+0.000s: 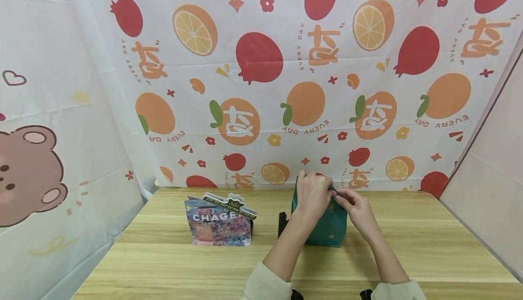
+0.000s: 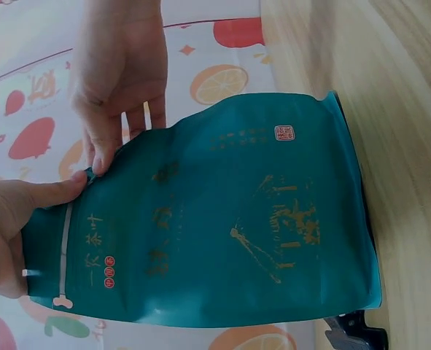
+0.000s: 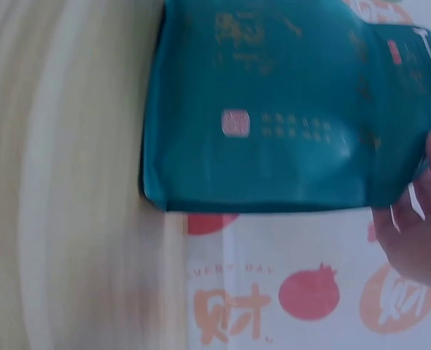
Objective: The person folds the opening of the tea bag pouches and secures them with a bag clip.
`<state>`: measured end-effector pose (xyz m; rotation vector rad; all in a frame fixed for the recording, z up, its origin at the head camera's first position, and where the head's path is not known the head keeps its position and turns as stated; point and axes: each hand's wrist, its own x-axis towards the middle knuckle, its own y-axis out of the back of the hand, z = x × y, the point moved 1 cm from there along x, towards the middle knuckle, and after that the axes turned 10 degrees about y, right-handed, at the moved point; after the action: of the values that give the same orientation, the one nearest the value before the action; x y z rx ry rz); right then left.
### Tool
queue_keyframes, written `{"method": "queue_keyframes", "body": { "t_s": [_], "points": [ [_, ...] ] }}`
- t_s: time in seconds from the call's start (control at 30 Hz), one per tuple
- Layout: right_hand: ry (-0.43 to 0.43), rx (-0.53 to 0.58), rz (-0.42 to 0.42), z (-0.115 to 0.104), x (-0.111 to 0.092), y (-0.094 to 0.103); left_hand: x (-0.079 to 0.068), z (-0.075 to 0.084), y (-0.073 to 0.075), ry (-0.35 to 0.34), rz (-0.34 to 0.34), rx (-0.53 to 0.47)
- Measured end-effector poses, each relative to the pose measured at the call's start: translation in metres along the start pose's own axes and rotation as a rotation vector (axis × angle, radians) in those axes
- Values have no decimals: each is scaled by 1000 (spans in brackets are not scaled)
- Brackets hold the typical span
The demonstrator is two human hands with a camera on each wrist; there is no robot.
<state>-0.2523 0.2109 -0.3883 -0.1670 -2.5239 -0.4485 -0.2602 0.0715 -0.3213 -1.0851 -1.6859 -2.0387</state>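
A green tea bag (image 1: 330, 227) with gold print stands upright on the wooden table. At its top, my left hand (image 1: 313, 193) grips the bag, thumb in front and fingers behind in the left wrist view. With thumb and forefinger my right hand (image 1: 356, 205) pinches the top edge at the right corner, its other fingers spread behind the bag. A pale strip with a pink slider (image 2: 63, 301) runs across the bag below the left thumb. Close beside the bag's base, partly hidden by the left arm, is a black clip (image 2: 355, 332).
To the left a colourful printed pouch (image 1: 220, 228) stands on the wooden table (image 1: 163, 263), a long black-and-white clip (image 1: 230, 204) slanting across its top. A fruit-patterned curtain (image 1: 261, 109) hangs behind the table's back edge.
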Motion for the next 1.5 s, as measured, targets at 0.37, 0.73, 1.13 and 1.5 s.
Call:
{"method": "queue_keyframes", "body": {
  "t_s": [0.37, 0.73, 1.13, 1.5],
  "points": [
    [-30, 32, -101, 9, 0, 12, 2, 0, 2, 1, -49, -3],
    [45, 72, 73, 13, 1, 1, 3, -1, 1, 0, -48, -21],
    [-20, 90, -208, 23, -3, 21, 3, -3, 3, 7, -61, -81],
    [-18, 88, -85, 35, -2, 15, 4, -3, 2, 14, -73, -66]
  ]
}}
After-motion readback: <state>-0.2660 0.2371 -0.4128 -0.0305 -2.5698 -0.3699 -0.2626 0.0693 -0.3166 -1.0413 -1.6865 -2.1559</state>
